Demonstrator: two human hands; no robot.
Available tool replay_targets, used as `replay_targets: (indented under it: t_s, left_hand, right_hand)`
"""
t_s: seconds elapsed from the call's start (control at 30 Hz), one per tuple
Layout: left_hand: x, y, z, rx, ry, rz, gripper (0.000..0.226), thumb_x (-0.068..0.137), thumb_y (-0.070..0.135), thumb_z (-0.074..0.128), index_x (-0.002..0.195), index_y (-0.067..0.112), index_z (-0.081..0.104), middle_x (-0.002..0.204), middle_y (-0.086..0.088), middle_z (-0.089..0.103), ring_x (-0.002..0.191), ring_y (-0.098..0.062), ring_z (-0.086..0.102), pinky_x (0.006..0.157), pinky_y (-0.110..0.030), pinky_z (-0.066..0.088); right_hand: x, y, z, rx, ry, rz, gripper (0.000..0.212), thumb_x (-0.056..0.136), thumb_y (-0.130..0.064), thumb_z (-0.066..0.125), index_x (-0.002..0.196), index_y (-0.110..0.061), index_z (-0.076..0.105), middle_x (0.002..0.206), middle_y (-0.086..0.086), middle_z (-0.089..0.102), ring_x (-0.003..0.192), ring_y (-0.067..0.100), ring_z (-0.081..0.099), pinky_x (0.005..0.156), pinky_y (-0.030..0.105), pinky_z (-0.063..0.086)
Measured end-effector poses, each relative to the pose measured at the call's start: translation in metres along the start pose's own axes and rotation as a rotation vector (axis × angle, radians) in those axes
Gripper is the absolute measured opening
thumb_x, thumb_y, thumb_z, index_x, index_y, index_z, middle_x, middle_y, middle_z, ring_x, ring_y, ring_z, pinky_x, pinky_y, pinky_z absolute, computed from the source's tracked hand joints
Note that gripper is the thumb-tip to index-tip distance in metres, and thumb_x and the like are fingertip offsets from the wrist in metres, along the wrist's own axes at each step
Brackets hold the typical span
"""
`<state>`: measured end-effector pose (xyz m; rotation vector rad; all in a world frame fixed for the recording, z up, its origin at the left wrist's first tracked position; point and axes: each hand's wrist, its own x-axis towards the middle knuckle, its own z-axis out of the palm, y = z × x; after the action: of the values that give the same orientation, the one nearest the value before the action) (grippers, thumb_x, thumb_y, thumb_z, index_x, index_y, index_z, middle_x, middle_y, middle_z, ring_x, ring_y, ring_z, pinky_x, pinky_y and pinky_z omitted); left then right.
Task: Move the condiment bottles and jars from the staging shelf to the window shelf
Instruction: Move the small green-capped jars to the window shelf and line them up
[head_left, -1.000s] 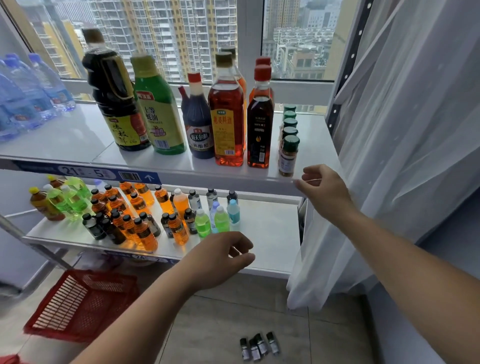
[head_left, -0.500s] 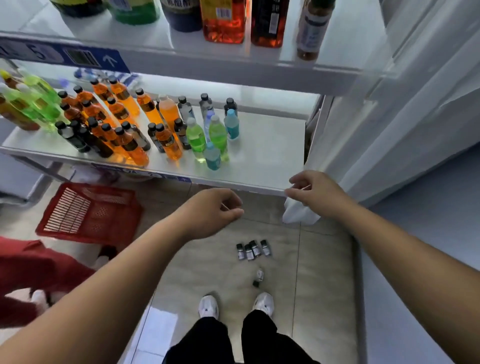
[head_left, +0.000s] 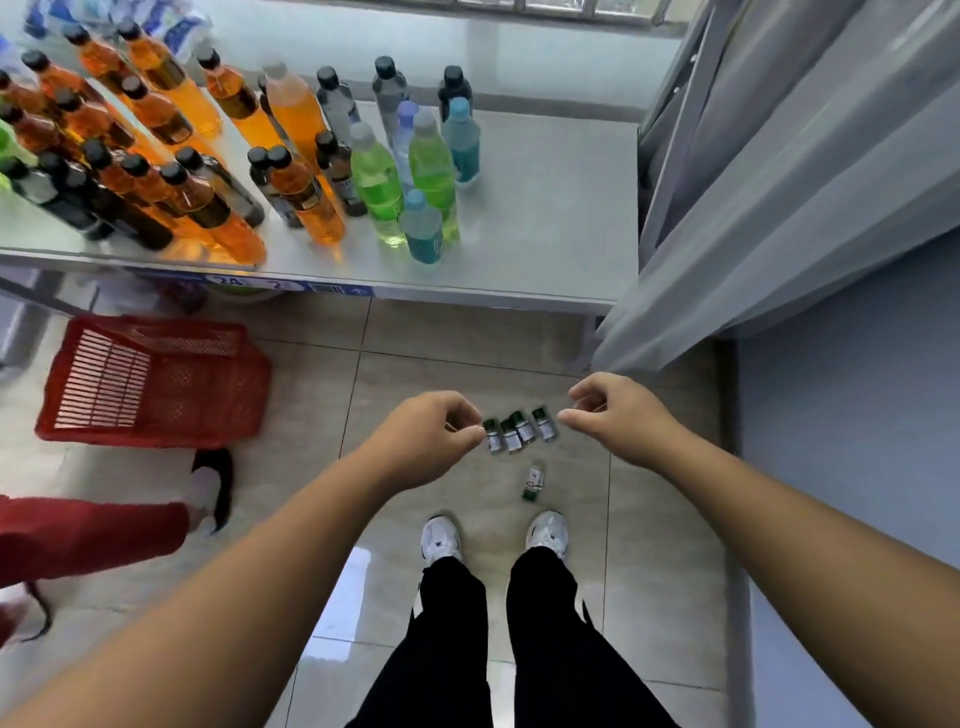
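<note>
While both hands hang low over the tiles with nothing in them, the step in hand looks like gathering the small jars (head_left: 521, 430). Four of them stand in a tight row at 12 o'clock from the shoes (head_left: 441, 540). A fifth jar (head_left: 533, 483) lies on its side at 6 o'clock of that row.

The left hand (head_left: 431, 447) sits at 9 o'clock of the row, fingers loosely curled, thumb and forefinger nearly together beside the end jar. Whether it touches cannot be told from above. The right hand (head_left: 618, 423) sits at 3 o'clock, fingers curled just as loosely with a narrow gap, thumb aimed at the row.

Because the jars stand touching, each hand would best take the end jar on its own side. A pinch round the body below the cap and a straight lift should leave the neighbours upright. A sideways pull would likely topple the rest. The fallen jar may roll, so it is better taken last, from above, with the fingers across its body.

On rising, the shelf (head_left: 561, 218) edge at 12 o'clock, crowded with drink bottles (head_left: 311, 156), and the curtain (head_left: 779, 208) at 2 o'clock need a clear berth. The window shelf itself does not show. A basket (head_left: 156, 384) lies at 9 o'clock, well apart.
</note>
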<state>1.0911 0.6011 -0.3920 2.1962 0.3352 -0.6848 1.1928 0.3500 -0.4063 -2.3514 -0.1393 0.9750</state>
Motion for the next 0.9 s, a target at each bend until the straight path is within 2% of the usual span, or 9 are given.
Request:
replay_targets:
  t_s: [0.1,0.3,0.47,0.57,0.67,0.7,0.77,0.83,0.9]
  left_hand:
    - [0.017,-0.022,0.011,-0.015,0.000,-0.014,0.004,0.095,0.042,0.067,0.095,0.038,0.066,0.091,0.020,0.067,0.085,0.005,0.062,0.063,-0.011,0.041]
    - [0.067,-0.083,0.071,-0.027,0.062,-0.029,0.008,0.095,0.037,0.066,0.088,0.039,0.063,0.084,0.022,0.065,0.080,0.008,0.059,0.063,-0.015,0.043]
    - [0.126,-0.147,0.149,0.023,-0.030,-0.084,0.009,0.096,0.038,0.063,0.088,0.039,0.059,0.086,0.019,0.063,0.087,-0.011,0.063,0.078,-0.031,0.053]
    - [0.169,-0.182,0.199,0.058,-0.091,-0.114,0.007,0.097,0.037,0.060,0.091,0.033,0.060,0.092,0.011,0.066,0.089,-0.017,0.062,0.080,-0.033,0.053]
    - [0.210,-0.215,0.245,0.093,-0.111,-0.150,0.011,0.095,0.038,0.054,0.096,0.031,0.064,0.102,0.007,0.070,0.095,-0.021,0.065,0.085,-0.038,0.056]
    - [0.223,-0.225,0.259,0.100,-0.109,-0.165,0.015,0.095,0.039,0.053,0.098,0.031,0.065,0.103,0.007,0.071,0.096,-0.021,0.065,0.085,-0.037,0.056]
    - [0.249,-0.243,0.283,0.106,-0.106,-0.194,0.020,0.095,0.042,0.050,0.102,0.033,0.067,0.107,0.007,0.072,0.098,-0.021,0.065,0.083,-0.034,0.055]
    - [0.277,-0.261,0.304,0.108,-0.115,-0.208,0.023,0.095,0.043,0.049,0.109,0.036,0.066,0.113,0.006,0.072,0.104,-0.021,0.065,0.085,-0.034,0.053]
    - [0.303,-0.279,0.322,0.124,-0.150,-0.209,0.031,0.097,0.042,0.049,0.125,0.034,0.062,0.122,0.001,0.069,0.113,-0.023,0.062,0.092,-0.036,0.051]
  right_hand:
    - [0.017,0.008,0.024,-0.040,-0.013,0.011,0.034,0.090,-0.038,0.079,0.117,-0.020,0.068,0.101,-0.006,0.068,0.096,0.015,0.065,0.084,0.030,0.051]
    - [0.073,0.057,0.088,-0.064,-0.034,0.075,0.031,0.090,-0.038,0.078,0.113,-0.021,0.067,0.103,-0.005,0.067,0.098,0.016,0.064,0.084,0.030,0.049]
    - [0.126,0.132,0.155,-0.032,-0.085,0.211,0.026,0.092,-0.032,0.078,0.107,-0.012,0.070,0.104,0.004,0.070,0.101,0.025,0.068,0.082,0.031,0.049]
    - [0.159,0.181,0.193,-0.064,-0.090,0.282,0.036,0.094,-0.028,0.075,0.098,0.007,0.071,0.097,0.028,0.072,0.094,0.044,0.067,0.082,0.047,0.056]
    - [0.193,0.223,0.224,-0.082,-0.094,0.330,0.038,0.093,-0.026,0.074,0.095,0.011,0.069,0.078,0.027,0.066,0.075,0.041,0.063,0.069,0.044,0.050]
    - [0.205,0.234,0.233,-0.078,-0.087,0.347,0.035,0.093,-0.024,0.073,0.095,0.011,0.069,0.078,0.027,0.065,0.075,0.041,0.063,0.069,0.043,0.050]
    - [0.230,0.254,0.251,-0.082,-0.074,0.352,0.028,0.093,-0.019,0.072,0.098,0.009,0.070,0.091,0.029,0.071,0.085,0.044,0.066,0.077,0.045,0.054]
    - [0.255,0.271,0.268,-0.085,-0.078,0.337,0.023,0.094,-0.019,0.071,0.104,0.002,0.073,0.098,0.020,0.074,0.088,0.034,0.067,0.079,0.040,0.053]
    - [0.281,0.283,0.285,-0.077,-0.091,0.318,0.028,0.095,-0.019,0.070,0.115,0.001,0.071,0.114,0.015,0.074,0.102,0.031,0.068,0.084,0.035,0.051]
